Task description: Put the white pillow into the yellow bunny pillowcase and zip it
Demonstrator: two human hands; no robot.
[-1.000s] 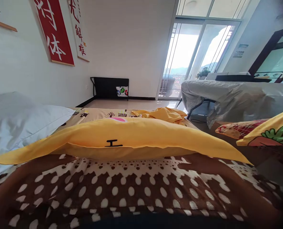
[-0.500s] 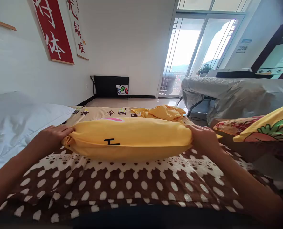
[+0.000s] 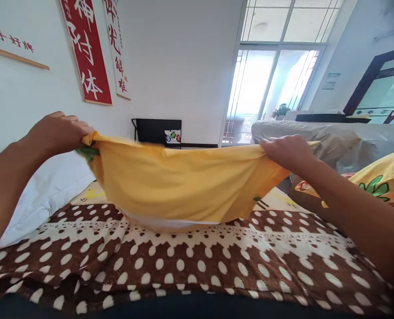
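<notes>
A yellow pillowcase [image 3: 180, 181] hangs stretched between my two hands above the bed. My left hand [image 3: 58, 133] is closed on its upper left corner, beside a green printed patch. The upper right corner is gripped by my right hand [image 3: 288, 153], which is held slightly lower. The lower part sags and is a little blurred. Something white shows along the lower edge, perhaps a pillow inside; I cannot tell how far it reaches. Beneath lies a brown blanket [image 3: 180, 266] with cream dots.
At the left lies a white pillow or quilt [image 3: 51, 199]. Yellow printed bedding [image 3: 392, 173] is piled at the right. Beyond the bed stand a black folded frame [image 3: 153, 130] and a plastic-covered table [image 3: 283, 130]. A glass sliding door [image 3: 270, 88] is at the back.
Both hands have risen, the left more than the right, lifting the yellow pillowcase off the blanket. Its plump, level shape now hangs down as a sheet. The view has tilted upward.
</notes>
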